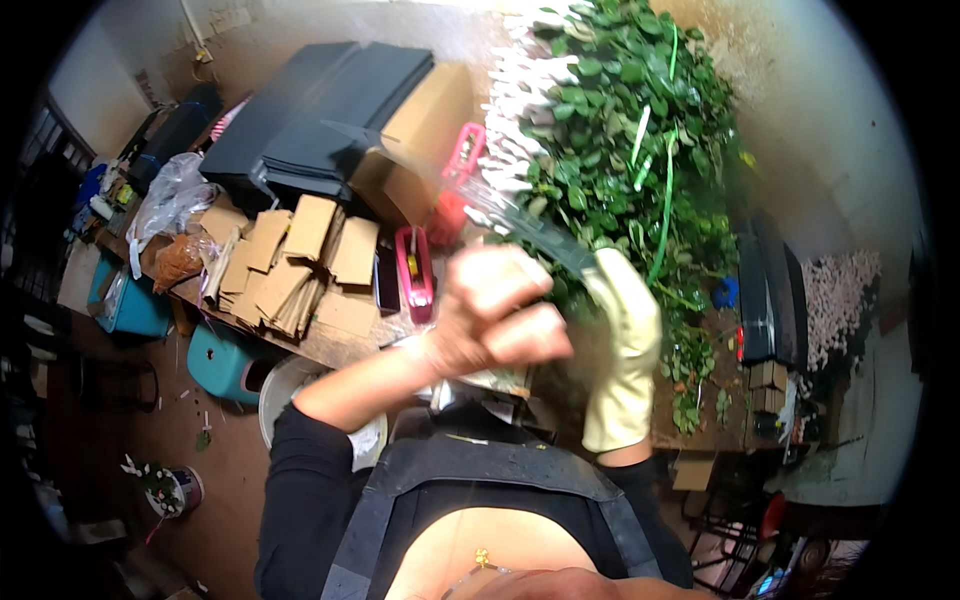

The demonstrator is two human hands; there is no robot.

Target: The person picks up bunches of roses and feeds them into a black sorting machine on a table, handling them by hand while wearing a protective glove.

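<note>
My bare left hand (500, 310) is in mid-picture, blurred, its fingers curled into a loose fist; what it holds, if anything, cannot be made out. On my right hand (625, 340) is a pale yellow glove, and its fingers close on the end of a clear plastic sheet (548, 238). The sheet stretches up and left over the table, blurred and see-through. Beyond the gloved hand lies a big heap of green leafy stems (620, 150). White-wrapped heads (515, 110) line its left side.
Cut cardboard pieces (285, 260) pile at the left of the table, before a stack of dark sheets (310, 110). A pink-red tool (414, 272) and a phone (387, 280) lie nearby. A teal bin (222, 362) and white bucket (280, 395) stand below.
</note>
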